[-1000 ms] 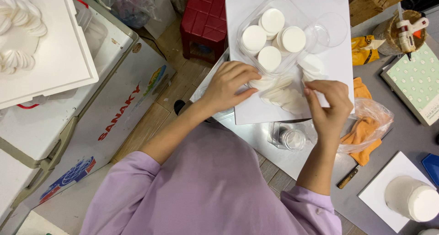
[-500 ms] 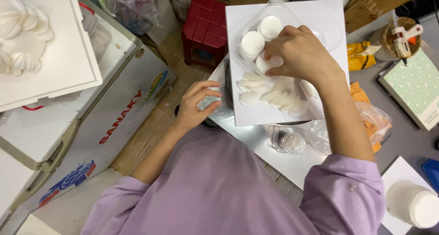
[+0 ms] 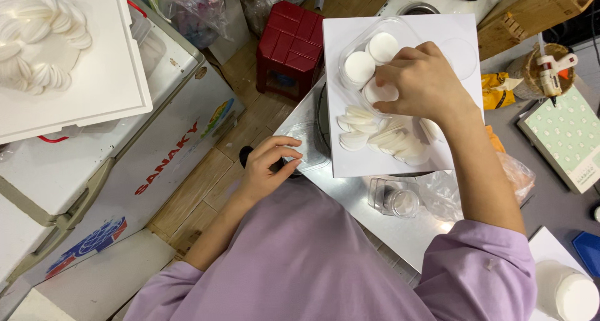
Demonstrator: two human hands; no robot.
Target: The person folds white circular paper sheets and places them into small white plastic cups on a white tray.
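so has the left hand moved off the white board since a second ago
Yes. The left hand has left the white board and dropped toward the person, now beside the board's near left corner at the metal table's edge.

Round white flat discs (image 3: 359,68), matte, lying flat side by side inside clear shallow plastic tray (image 3: 374,39) at far end of square white board (image 3: 350,162); one disc (image 3: 379,93) partly covered by fingers. Thin white curved petal pieces (image 3: 381,137), overlapped in a fanned arc, flat on same board, nearer its front edge.
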